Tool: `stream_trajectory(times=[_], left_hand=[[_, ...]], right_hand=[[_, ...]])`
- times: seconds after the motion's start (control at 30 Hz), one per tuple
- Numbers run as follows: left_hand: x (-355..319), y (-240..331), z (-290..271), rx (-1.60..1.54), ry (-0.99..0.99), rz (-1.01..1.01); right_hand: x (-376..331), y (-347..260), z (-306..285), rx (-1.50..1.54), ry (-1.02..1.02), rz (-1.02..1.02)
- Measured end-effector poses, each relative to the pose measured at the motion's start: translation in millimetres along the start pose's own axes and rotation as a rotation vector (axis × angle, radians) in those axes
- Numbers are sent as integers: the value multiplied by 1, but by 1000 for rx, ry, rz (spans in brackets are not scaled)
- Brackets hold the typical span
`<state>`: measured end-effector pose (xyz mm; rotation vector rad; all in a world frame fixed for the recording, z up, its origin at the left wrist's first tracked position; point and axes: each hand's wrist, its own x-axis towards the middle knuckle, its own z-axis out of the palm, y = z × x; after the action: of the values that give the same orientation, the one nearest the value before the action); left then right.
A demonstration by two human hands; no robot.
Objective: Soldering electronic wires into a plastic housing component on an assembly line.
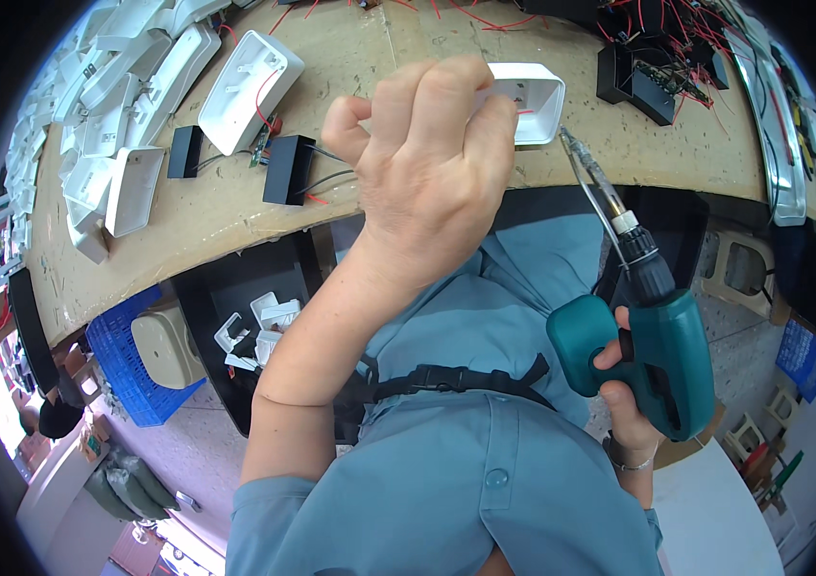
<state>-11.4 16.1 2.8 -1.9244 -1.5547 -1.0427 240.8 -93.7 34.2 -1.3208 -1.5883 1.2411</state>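
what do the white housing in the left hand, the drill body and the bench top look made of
White housing: looks like moulded plastic, smooth, thin-walled, matte.
Drill body: teal plastic shell, slightly glossy; its long bit looks like bare metal, grey and shiny.
Bench top: probably plywood or fibreboard, tan, dull, scuffed.

We made out no screens. At the far right, low beside the bench, stood a blue rectangular panel (800, 357) with pale print, sign or carton we could not tell. On the floor at lower left lay grey-green plastic bags (125, 485).
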Motion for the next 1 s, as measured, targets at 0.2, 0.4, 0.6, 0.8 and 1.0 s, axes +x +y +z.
stream_trajectory(times=[0.2, 0.4, 0.6, 0.8, 1.0], left_hand=[[3, -4, 6, -48, 8, -24], [3, -5, 16, -62, 47, -47], [1, -3, 23, -70, 110, -68], [3, -1, 26, -61, 151, -92], [3, -2, 25, -80, 130, -102]], right_hand=[[8, 0, 4, -78, -74, -120], [16, 0, 10, 53, -73, -47], [21, 0, 14, 77, -84, -24], [28, -1, 18, 71, -111, -45], [34, 1, 23, 106, -104, -47]])
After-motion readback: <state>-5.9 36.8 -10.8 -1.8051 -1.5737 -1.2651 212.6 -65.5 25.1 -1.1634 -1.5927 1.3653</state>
